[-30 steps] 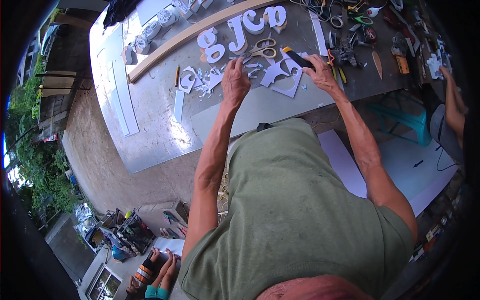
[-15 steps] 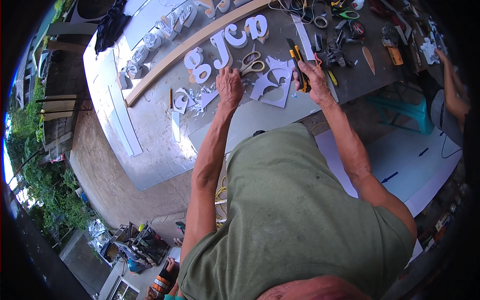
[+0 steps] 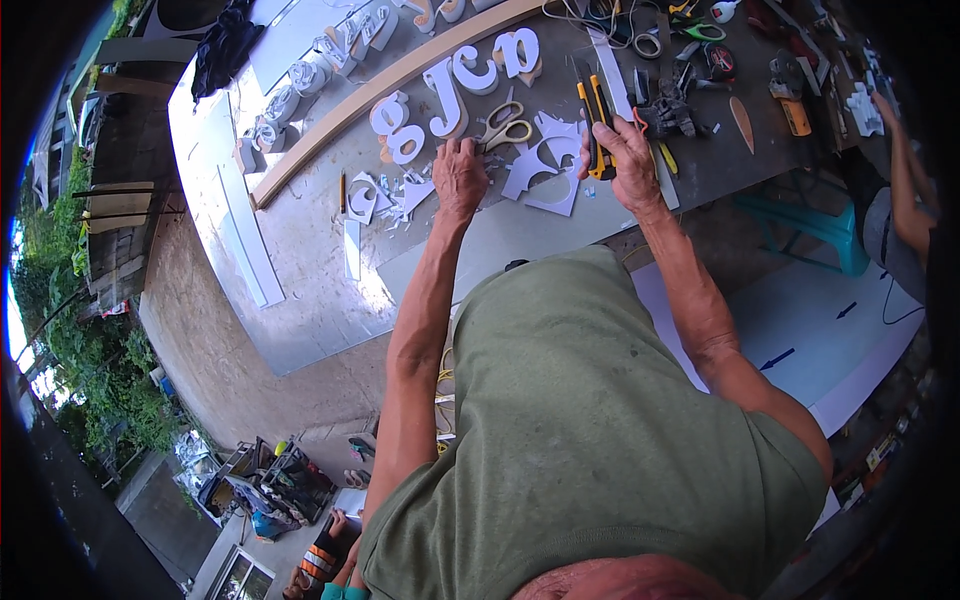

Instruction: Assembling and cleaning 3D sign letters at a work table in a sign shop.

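Note:
My right hand (image 3: 630,168) is closed round a yellow and black utility knife (image 3: 598,125), which points away from me above the table. My left hand (image 3: 461,180) rests on the table with its fingers curled down and together. Whatever may be under those fingertips is hidden. Just beyond it stand several thick white cut-out letters (image 3: 447,100) with tan sides. Scissors (image 3: 507,128) with pale handles lie to the right of my left hand. Between my hands is a white sheet offcut (image 3: 548,178) with curved holes, and small white scraps (image 3: 403,196) lie to the left.
A long wooden strip (image 3: 370,85) crosses the table behind the letters, with more letter shapes beyond. Tools, a tape measure (image 3: 719,62) and an orange-handled power tool (image 3: 793,108) crowd the right. Another person's arm (image 3: 898,145) reaches in near a teal stool (image 3: 815,225).
My right hand has turned slightly, and the knife stands a little straighter in it. My left hand keeps the same place beside the letters. The view has shifted slightly.

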Available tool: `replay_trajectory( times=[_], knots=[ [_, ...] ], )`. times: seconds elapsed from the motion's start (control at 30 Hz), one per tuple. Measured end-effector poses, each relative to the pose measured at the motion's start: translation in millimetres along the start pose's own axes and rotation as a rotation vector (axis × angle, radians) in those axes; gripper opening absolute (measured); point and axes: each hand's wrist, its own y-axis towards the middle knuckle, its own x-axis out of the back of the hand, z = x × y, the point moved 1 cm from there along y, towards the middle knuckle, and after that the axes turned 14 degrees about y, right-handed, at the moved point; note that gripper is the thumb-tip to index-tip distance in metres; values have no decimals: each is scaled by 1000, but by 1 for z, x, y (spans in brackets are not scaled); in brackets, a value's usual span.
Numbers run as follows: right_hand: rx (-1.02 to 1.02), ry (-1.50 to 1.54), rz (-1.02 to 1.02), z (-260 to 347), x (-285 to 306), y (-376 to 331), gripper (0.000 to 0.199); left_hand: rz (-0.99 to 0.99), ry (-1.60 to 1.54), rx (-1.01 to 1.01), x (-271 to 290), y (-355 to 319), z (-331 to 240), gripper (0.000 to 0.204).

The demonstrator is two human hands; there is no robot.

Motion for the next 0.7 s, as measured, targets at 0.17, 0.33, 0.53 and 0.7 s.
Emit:
replay_trajectory(
  times=[0.17,0.33,0.53,0.7],
  knots=[
    [-5,-18,73,3,-10,-6,24,-42,-46,23,-4,-5,3,28],
    [-11,29,136,7,-11,-8,30,-119,-112,1,-6,-6,0,26],
    [6,-3,-17,5,8,-3,29,-71,-89,86,-13,-9,1,28],
    [-27,21,-165,19,59,12,18,-16,-34,122,-10,-8,-3,26]
  ],
)
